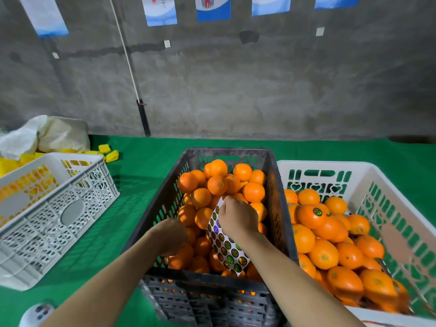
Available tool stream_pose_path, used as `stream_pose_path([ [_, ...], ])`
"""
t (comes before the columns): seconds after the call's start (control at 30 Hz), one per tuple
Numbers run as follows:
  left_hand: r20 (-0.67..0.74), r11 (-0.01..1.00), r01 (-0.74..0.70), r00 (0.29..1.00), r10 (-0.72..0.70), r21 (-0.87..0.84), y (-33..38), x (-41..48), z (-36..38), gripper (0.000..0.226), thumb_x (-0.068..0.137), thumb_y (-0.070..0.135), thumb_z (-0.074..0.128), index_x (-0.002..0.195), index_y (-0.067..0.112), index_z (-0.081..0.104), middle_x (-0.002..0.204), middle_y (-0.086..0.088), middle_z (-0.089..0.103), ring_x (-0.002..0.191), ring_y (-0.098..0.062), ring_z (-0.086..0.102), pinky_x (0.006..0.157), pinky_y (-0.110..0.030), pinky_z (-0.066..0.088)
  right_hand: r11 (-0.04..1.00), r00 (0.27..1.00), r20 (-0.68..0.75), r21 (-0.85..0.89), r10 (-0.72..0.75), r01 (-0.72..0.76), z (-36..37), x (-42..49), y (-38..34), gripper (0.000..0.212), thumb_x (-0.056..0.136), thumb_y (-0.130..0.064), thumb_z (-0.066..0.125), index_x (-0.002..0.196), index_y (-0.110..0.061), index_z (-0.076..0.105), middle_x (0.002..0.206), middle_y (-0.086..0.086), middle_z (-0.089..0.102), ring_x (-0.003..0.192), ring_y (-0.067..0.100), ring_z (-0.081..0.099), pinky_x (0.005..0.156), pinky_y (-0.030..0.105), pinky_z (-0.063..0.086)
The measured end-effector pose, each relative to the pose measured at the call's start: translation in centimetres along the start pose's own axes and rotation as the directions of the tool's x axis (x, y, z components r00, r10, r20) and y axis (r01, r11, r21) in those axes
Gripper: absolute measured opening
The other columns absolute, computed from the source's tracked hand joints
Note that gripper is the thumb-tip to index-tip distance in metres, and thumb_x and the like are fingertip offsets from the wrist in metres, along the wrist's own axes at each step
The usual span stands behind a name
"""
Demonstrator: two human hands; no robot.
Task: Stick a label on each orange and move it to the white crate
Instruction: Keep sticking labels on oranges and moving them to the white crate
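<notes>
Step in hand: label pick, nothing on the fruit yet. Right hand [238, 217] sits at the top edge of the label sheet [226, 244], fingers curled, grip pinching the sheet's upper corner. It looks like one sticker is being peeled, but the sticker itself is too small to confirm. Left hand [171, 233] is down in the black crate [226, 152] at the sheet's left edge with its fingers hidden, so I can't tell if its grip holds the sheet, an orange or nothing. Sheet lies tilted over the unlabelled oranges [217, 185] in the black crate, which is well filled. White crate [330, 164] stands just beside the black one on the right, already piled with oranges; the labelled orange [311, 215] on top shows a round sticker. A second white crate [77, 199] stands apart at left on the green surface [141, 166]. Judgement: task mid-run, plenty left. Next move needs a clean peel without curling the sticker, a press onto a bare patch of skin, then lifting that orange over the two crate walls and setting it on the pile gently so it doesn't roll
</notes>
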State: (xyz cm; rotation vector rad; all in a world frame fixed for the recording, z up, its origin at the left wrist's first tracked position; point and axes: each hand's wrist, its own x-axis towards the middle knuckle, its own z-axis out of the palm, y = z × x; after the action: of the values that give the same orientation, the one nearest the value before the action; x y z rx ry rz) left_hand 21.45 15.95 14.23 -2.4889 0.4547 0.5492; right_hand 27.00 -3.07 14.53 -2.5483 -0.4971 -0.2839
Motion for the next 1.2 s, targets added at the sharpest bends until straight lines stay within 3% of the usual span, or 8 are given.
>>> stream_pose_path([
  [0.17, 0.024, 0.986, 0.07, 0.997, -0.067, -0.154, 0.3, 0.1, 0.5, 0.02, 0.098, 0.02, 0.052, 0.108, 0.011, 0.067, 0.098, -0.004, 0.068, 0.09, -0.018, 0.066, 0.08, -0.03, 0.056, 1.0, 1.0, -0.003, 0.011, 0.007, -0.007, 0.1, 0.0, 0.1, 0.023, 0.101, -0.03, 0.041, 0.086, -0.017, 0.054, 0.086, 0.004, 0.066, 0.079, 0.025, 0.063, 0.057, 0.029, 0.031],
  [0.33, 0.027, 0.848, 0.184, 0.98, -0.197, -0.497, -0.4, 0.0, 2.0, 0.023, 0.097, 0.024, 0.056, 0.113, 0.015, 0.068, 0.107, 0.001, 0.069, 0.095, -0.013, 0.065, 0.075, -0.021, 0.053, 1.0, 1.0, 0.02, 0.005, 0.014, -0.014, 0.1, 0.0, -0.1, 0.022, 0.1, -0.03, 0.04, 0.083, -0.019, 0.049, 0.088, 0.005, 0.066, 0.079, 0.024, 0.061, 0.059, 0.031, 0.033],
  [0.43, 0.038, 0.777, 0.241, 0.962, -0.27, -0.582, -0.4, 0.5, 1.9, 0.02, 0.097, 0.023, 0.056, 0.103, 0.012, 0.071, 0.094, 0.001, 0.068, 0.083, -0.012, 0.063, 0.065, -0.02, 0.048, 1.0, 1.0, 0.02, -0.004, 0.013, -0.013, 0.0, 0.0, -0.1, 0.022, 0.101, -0.029, 0.04, 0.082, -0.02, 0.047, 0.086, 0.004, 0.066, 0.078, 0.024, 0.061, 0.057, 0.03, 0.031],
  [0.6, 0.051, 0.674, 0.214, 0.966, -0.254, -0.707, -0.4, 1.3, 2.4, 0.017, 0.096, 0.019, 0.063, 0.112, 0.017, 0.069, 0.11, 0.001, 0.068, 0.09, -0.006, 0.059, 0.062, -0.014, 0.043, 1.0, 1.0, 0.019, -0.03, 0.002, -0.002, 0.0, -0.1, 0.0, 0.022, 0.101, -0.029, 0.04, 0.083, -0.021, 0.048, 0.083, 0.001, 0.065, 0.068, 0.018, 0.053, 0.048, 0.027, 0.024],
  [0.83, 0.201, 0.718, 0.255, 0.966, -0.162, -0.647, 0.1, 1.4, 1.5, 0.04, 0.101, 0.034, 0.052, 0.136, 0.014, 0.054, 0.131, -0.005, 0.059, 0.112, -0.018, 0.059, 0.093, -0.029, 0.049, 1.0, 0.996, 0.083, -0.012, -0.028, 0.029, 0.5, -0.1, 0.1, 0.026, 0.101, -0.026, 0.04, 0.076, -0.02, 0.042, 0.07, -0.003, 0.05, 0.065, 0.018, 0.044, 0.047, 0.026, 0.018],
  [1.03, 0.233, 0.751, 0.279, 0.957, -0.17, -0.598, 0.1, 1.7, 1.9, 0.058, 0.096, 0.055, 0.052, 0.138, 0.014, 0.052, 0.129, -0.004, 0.06, 0.112, -0.02, 0.06, 0.089, -0.03, 0.051, 0.995, 0.98, 0.174, 0.007, -0.097, 0.097, 0.8, 0.0, 0.2, 0.023, 0.101, -0.027, 0.039, 0.082, -0.018, 0.048, 0.083, 0.004, 0.06, 0.069, 0.019, 0.046, 0.048, 0.028, 0.021],
  [1.13, 0.238, 0.71, 0.265, 0.961, -0.141, -0.652, 0.2, 1.7, 2.1, 0.073, 0.09, 0.057, 0.059, 0.15, 0.025, 0.033, 0.15, -0.004, 0.044, 0.131, -0.027, 0.049, 0.101, -0.04, 0.046, 0.993, 0.97, 0.21, 0.002, -0.119, 0.122, 0.9, -0.1, 0.2, 0.023, 0.102, -0.027, 0.038, 0.084, -0.018, 0.048, 0.077, 0.0, 0.053, 0.07, 0.021, 0.048, 0.05, 0.03, 0.024],
  [1.2, 0.286, 0.6, 0.287, 0.953, -0.099, -0.747, 0.1, 1.6, 2.5, 0.079, 0.088, 0.055, 0.064, 0.152, 0.033, 0.023, 0.153, -0.006, 0.039, 0.127, -0.027, 0.053, 0.098, -0.039, 0.051, 0.992, 0.967, 0.222, 0.0, -0.125, 0.128, 0.9, -0.1, 0.3, 0.023, 0.102, -0.027, 0.038, 0.084, -0.018, 0.048, 0.076, -0.001, 0.051, 0.07, 0.021, 0.049, 0.052, 0.031, 0.027],
])
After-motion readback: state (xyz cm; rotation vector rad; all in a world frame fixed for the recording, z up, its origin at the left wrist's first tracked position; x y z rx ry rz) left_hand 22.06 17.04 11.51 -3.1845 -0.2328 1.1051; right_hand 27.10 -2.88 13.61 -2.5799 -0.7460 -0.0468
